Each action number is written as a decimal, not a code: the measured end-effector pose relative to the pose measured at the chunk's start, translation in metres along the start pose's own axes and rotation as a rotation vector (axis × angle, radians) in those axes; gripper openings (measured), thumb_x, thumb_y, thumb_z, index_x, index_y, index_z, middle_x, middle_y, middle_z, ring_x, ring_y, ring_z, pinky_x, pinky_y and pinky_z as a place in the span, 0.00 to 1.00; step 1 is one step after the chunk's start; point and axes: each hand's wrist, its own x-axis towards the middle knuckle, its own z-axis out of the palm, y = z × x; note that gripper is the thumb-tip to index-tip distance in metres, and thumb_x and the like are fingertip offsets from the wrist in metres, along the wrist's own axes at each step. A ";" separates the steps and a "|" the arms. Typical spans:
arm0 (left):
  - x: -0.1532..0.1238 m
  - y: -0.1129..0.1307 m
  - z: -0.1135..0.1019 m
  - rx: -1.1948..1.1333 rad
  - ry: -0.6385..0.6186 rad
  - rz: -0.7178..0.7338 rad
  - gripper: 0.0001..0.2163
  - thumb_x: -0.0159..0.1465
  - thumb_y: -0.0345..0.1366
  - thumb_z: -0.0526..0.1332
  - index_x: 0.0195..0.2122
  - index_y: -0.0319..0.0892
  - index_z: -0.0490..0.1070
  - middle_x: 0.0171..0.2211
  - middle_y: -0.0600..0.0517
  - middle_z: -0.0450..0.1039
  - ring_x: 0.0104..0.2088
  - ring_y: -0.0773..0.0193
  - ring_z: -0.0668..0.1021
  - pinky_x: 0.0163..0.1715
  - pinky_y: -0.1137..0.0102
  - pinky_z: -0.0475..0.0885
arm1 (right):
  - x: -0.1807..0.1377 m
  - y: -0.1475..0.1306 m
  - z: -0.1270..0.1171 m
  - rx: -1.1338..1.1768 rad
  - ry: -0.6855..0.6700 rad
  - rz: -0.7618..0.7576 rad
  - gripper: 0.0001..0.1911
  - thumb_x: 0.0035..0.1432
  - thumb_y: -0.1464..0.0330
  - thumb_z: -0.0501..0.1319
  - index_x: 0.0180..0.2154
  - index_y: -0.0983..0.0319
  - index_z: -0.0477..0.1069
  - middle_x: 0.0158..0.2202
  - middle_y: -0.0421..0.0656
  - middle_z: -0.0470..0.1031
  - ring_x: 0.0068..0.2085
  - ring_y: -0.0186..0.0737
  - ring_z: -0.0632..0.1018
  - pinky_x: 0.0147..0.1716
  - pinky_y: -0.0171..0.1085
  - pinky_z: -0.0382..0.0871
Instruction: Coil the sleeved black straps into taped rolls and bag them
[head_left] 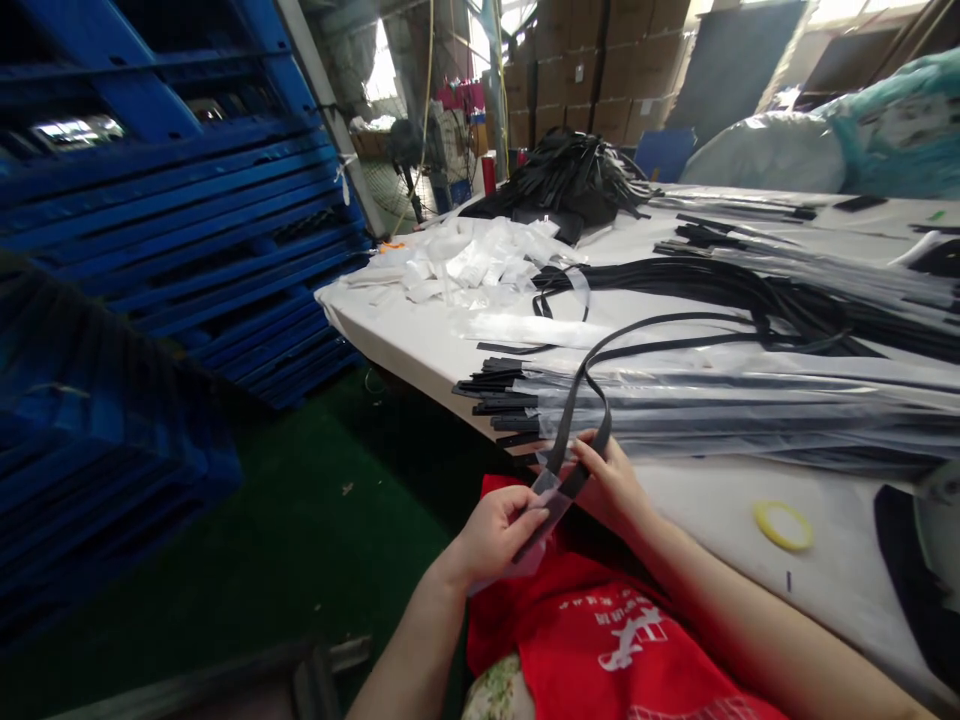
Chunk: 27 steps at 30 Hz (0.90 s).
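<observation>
My left hand (501, 532) pinches a clear plastic sleeve (546, 488) together with the end of a black strap inside it. My right hand (611, 478) grips the same black strap (568, 415) a little farther along, just above the sleeve's mouth. From there the strap loops up and back over the table towards a bundle of long black straps (697, 275). Beside my right hand lies a row of black strips in clear sleeves (712, 405), their dark ends poking out at the left.
A white-covered table (405, 335) carries a heap of white plastic pieces (480, 255), a pile of black strips (574, 170) and a yellow tape roll (784, 525). Blue pallets (187, 220) are stacked at the left. A red apron (585, 640) covers my lap.
</observation>
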 end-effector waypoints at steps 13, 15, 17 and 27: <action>-0.009 -0.004 0.012 -0.079 0.182 -0.033 0.32 0.64 0.45 0.62 0.66 0.43 0.50 0.40 0.48 0.78 0.31 0.64 0.80 0.35 0.69 0.73 | 0.010 -0.011 0.028 0.416 -0.066 0.303 0.22 0.48 0.49 0.69 0.28 0.61 0.75 0.24 0.39 0.76 0.28 0.35 0.73 0.31 0.35 0.67; -0.006 -0.009 0.014 -0.146 0.182 -0.085 0.37 0.61 0.46 0.66 0.66 0.42 0.49 0.38 0.48 0.78 0.30 0.64 0.79 0.33 0.70 0.73 | 0.009 -0.006 0.030 0.340 -0.033 0.250 0.23 0.49 0.46 0.68 0.28 0.61 0.76 0.28 0.41 0.77 0.30 0.36 0.74 0.35 0.36 0.68; -0.003 -0.014 0.015 -0.261 0.068 -0.232 0.30 0.59 0.50 0.66 0.56 0.37 0.62 0.32 0.48 0.78 0.26 0.64 0.78 0.27 0.71 0.71 | 0.006 0.001 0.031 0.262 -0.014 0.197 0.24 0.51 0.45 0.65 0.29 0.61 0.78 0.32 0.43 0.79 0.35 0.39 0.76 0.41 0.39 0.69; 0.009 -0.018 0.023 -0.326 0.014 -0.228 0.23 0.62 0.58 0.58 0.32 0.40 0.64 0.18 0.59 0.65 0.13 0.74 0.66 0.13 0.77 0.58 | -0.006 0.005 0.037 0.208 -0.119 0.261 0.25 0.49 0.48 0.68 0.36 0.62 0.80 0.37 0.45 0.81 0.40 0.43 0.79 0.47 0.41 0.70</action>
